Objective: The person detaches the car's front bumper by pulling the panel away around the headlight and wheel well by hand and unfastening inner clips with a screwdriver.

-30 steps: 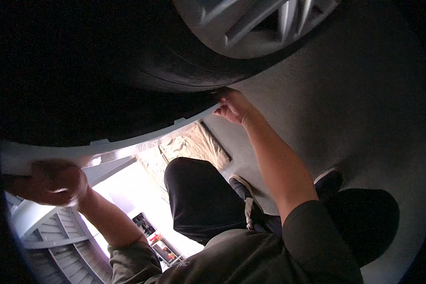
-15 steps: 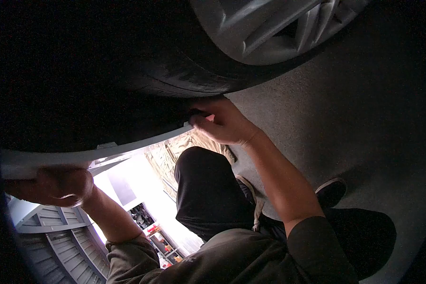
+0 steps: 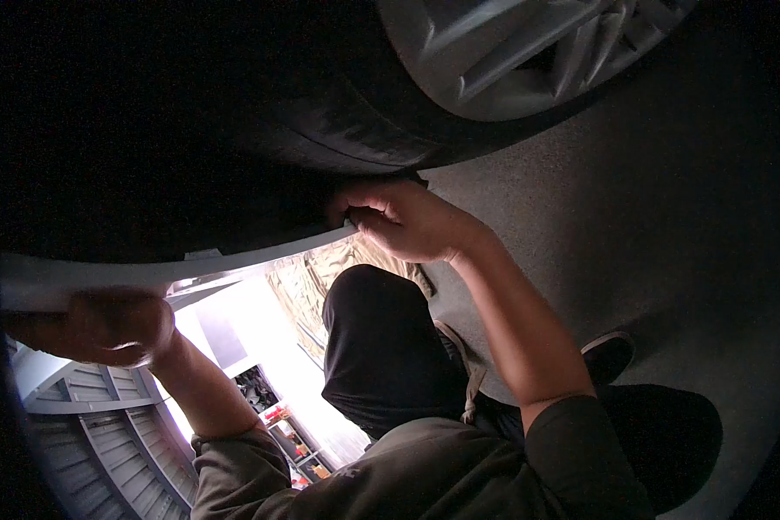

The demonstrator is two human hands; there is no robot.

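Observation:
A pale, curved wheel arch edge (image 3: pixel 260 253) of a car runs across the view below a dark tyre (image 3: pixel 347 130). At the right end of that edge is my right hand (image 3: pixel 416 221), closed, with the thumb by the rim. Its fingertips reach into the dark behind the arch, where what they touch is hard to see. My left hand (image 3: pixel 121 328) lies against the outer side of the pale panel (image 3: pixel 78 282) at the left. Its fingers stretch leftward in shadow, partly blurred.
The silver alloy wheel (image 3: pixel 529 61) is close at the top. Below are my bent knee (image 3: pixel 377 338) and my shoe (image 3: pixel 609 357) on the grey floor (image 3: pixel 667 260). A crumpled tan sheet (image 3: pixel 308 290) and shelves with red items (image 3: pixel 286 433) stand beyond.
The wheel has shifted slightly right in view, and the arch edge and left hand sit a little higher. My right hand's fingers have drawn closer together at the edge.

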